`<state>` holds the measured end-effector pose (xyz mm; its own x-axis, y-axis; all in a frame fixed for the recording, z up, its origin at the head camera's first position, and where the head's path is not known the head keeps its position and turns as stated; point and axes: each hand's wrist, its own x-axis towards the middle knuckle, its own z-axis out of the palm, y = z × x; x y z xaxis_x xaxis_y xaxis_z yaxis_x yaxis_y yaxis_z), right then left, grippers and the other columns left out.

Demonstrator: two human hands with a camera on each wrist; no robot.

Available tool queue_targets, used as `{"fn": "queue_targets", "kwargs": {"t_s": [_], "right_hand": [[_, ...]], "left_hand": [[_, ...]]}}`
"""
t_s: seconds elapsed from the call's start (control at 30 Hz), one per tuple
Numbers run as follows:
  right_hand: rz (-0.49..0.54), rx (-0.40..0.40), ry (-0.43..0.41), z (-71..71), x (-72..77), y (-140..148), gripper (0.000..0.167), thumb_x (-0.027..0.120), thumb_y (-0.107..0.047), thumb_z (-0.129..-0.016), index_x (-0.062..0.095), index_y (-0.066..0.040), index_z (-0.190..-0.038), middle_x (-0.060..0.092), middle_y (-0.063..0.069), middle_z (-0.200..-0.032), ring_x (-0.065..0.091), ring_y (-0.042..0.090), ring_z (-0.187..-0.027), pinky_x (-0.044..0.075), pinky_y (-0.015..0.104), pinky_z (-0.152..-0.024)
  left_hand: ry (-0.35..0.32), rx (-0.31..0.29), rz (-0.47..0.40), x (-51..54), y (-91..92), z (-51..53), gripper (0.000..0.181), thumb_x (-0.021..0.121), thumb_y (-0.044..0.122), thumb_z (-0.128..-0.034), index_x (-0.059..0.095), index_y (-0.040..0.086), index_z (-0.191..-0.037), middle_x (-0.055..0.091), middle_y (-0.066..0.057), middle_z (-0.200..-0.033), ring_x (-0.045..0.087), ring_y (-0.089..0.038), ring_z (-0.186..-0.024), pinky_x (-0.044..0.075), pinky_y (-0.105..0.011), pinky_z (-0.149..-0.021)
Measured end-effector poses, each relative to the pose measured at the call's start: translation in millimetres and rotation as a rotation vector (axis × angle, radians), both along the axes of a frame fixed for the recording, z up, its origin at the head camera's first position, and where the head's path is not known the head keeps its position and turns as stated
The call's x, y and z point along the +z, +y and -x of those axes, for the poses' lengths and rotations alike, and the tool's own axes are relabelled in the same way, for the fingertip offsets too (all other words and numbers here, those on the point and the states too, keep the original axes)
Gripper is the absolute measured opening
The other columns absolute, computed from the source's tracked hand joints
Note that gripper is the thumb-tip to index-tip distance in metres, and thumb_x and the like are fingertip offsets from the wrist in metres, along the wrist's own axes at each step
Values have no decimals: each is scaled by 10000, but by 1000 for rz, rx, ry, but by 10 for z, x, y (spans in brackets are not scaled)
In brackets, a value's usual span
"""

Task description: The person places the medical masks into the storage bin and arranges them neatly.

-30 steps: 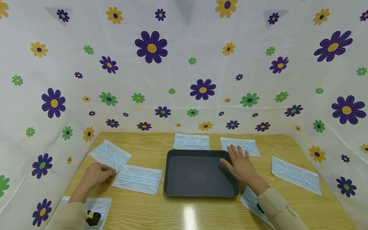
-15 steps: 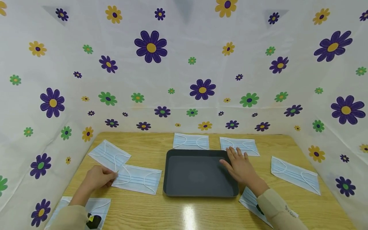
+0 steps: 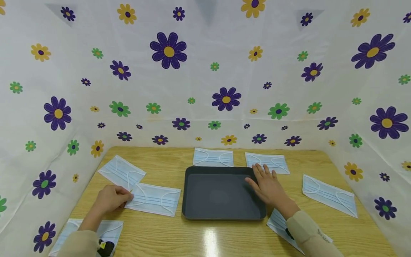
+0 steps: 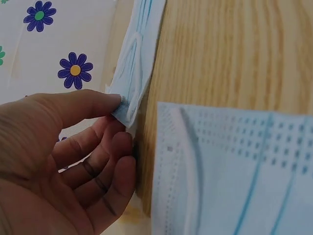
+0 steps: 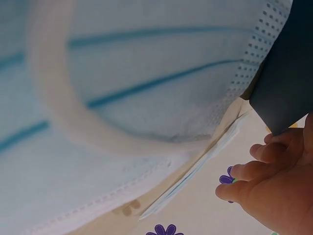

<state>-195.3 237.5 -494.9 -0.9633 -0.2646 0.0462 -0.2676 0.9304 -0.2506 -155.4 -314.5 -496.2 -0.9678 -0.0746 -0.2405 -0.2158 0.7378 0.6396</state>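
At the corner of a mask [image 4: 139, 63], in the left wrist view, the left hand [image 4: 73, 142] has thumb and fingers clamped; a light pinch would, I think, avoid creases. In the right wrist view, the right hand [image 5: 274, 181] has fingers slightly apart, at the tray [image 5: 288, 73]. In the head view, the pinched mask is on the left; every mask seen lies outside the tray.

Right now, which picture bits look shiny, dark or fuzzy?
Head view: white glare on the table in front of the tray; left wrist view: dim, the left hand shaded; right wrist view: dim, the ear loop on the nearest mask blurry.
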Motion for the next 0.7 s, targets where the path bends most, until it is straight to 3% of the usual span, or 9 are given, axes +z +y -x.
{"fn": "queue_targets", "kwargs": {"t_s": [0.13,0.37,0.47,0.63,0.7], "right_hand": [[-5,-1,-2,4,-9,-7,748,438,-482,-1122,335,78,-1608,346,316,-1656,265,573,-1544,217,766,-1208],[-1,3,6,8,-20,-11,748,439,-483,-1121,340,79,-1606,364,329,-1641,275,584,-1534,225,771,-1199],[-1,2,7,11,-25,-10,743,438,-476,-1124,331,77,-1610,365,328,-1641,275,579,-1537,224,772,-1200],[-1,0,8,9,-24,-11,740,441,-471,-1124,332,77,-1609,368,331,-1638,275,580,-1536,225,774,-1197],[-3,0,7,6,-17,-14,738,443,-468,-1124,332,76,-1610,369,331,-1638,276,579,-1536,227,773,-1197]], "left_hand": [[-4,-18,-25,12,-45,6,230,757,215,-949,743,-11,-985,666,-9,-733,600,-159,-686,526,-289,-594],[-162,62,-340,16,-92,34,345,657,159,-982,619,-82,-1225,591,-100,-999,636,-162,-806,656,-348,-710],[-190,56,-390,7,-102,42,492,645,194,-1006,549,-101,-1387,639,-193,-1161,699,-167,-892,660,-376,-752],[-180,15,-306,9,-93,70,731,667,434,-1028,501,-96,-1503,569,-317,-1473,691,-295,-1193,610,-452,-970],[-165,12,-254,14,-72,80,725,670,486,-1018,565,-80,-1458,585,-312,-1454,663,-326,-1224,586,-444,-1003]]}}
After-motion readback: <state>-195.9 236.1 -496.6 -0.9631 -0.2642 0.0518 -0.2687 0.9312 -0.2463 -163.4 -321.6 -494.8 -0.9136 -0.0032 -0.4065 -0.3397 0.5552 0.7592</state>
